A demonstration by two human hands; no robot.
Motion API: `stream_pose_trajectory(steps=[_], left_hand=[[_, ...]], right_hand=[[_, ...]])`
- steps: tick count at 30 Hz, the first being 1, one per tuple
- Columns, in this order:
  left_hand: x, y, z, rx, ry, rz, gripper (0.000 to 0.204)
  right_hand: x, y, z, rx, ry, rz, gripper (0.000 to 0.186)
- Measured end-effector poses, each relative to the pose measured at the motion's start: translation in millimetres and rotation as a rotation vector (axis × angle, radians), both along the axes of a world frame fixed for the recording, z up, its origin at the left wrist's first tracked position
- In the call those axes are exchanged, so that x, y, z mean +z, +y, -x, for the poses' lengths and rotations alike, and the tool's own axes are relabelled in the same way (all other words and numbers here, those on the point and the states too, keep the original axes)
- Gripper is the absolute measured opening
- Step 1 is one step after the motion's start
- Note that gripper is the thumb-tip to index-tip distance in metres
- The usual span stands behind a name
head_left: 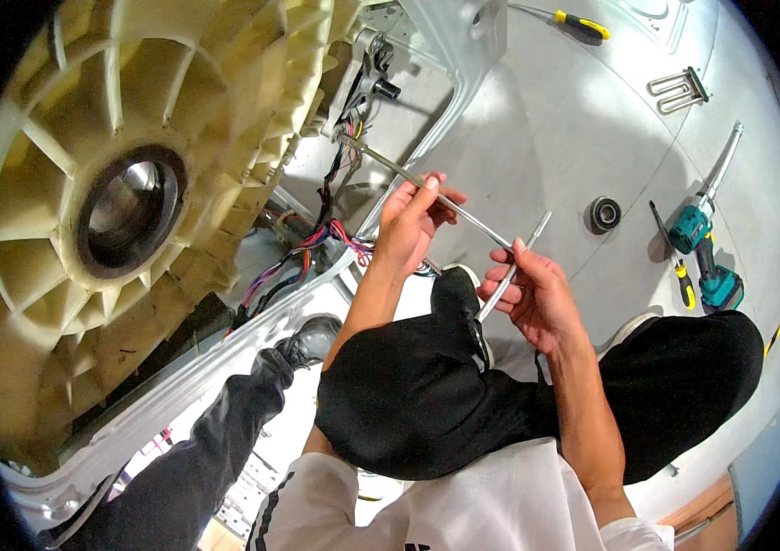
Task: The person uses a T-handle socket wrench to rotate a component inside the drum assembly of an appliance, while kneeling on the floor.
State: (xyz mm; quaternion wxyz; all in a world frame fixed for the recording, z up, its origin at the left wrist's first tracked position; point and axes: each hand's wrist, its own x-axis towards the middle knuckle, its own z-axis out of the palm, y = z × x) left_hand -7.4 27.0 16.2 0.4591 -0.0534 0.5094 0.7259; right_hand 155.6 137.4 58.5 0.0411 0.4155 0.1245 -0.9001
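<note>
A long steel T-handle wrench runs diagonally from a metal bracket inside the white appliance frame to its crossbar near my right hand. My left hand is closed round the shaft, thumb on top. My right hand grips the handle where shaft and crossbar meet. Bundles of coloured wires hang below the bracket. On the left stands a big cream ribbed plastic tub with a dark round hub at its centre.
On the grey floor lie a bearing, a teal cordless drill, two yellow-black screwdrivers and a heating element. My knees are bent below my hands. Another person's dark-trousered leg and shoe are at lower left.
</note>
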Motion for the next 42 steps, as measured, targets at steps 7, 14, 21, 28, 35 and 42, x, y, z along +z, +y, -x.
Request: stream_pose_trajectory(steps=[7, 14, 21, 28, 35, 42], left_hand=[[-11, -4, -3, 0.027, -0.007, -0.011, 0.015], [-8, -5, -5, 0.007, 0.0, 0.013, 0.017], [-1, -13, -4, 0.063, -0.007, 0.026, 0.018], [-19, -21, -10, 0.055, -0.005, -0.064, 0.017], [-16, -19, -12, 0.085, -0.025, -0.05, 0.018], [-16, -17, -10, 0.071, -0.035, -0.02, 0.018]], right_hand=[[7, 10, -12, 0.44, -0.31, -1.743, 0.031], [-28, -4, -8, 0.52, 0.0, -1.695, 0.025], [6, -19, 2, 0.254, 0.099, -0.389, 0.031], [-9, -17, 2, 0.035, -0.021, 0.177, 0.032], [-20, -12, -28, 0.329, -0.272, -1.727, 0.046], [-54, -17, 2, 0.476, 0.037, -1.954, 0.035]])
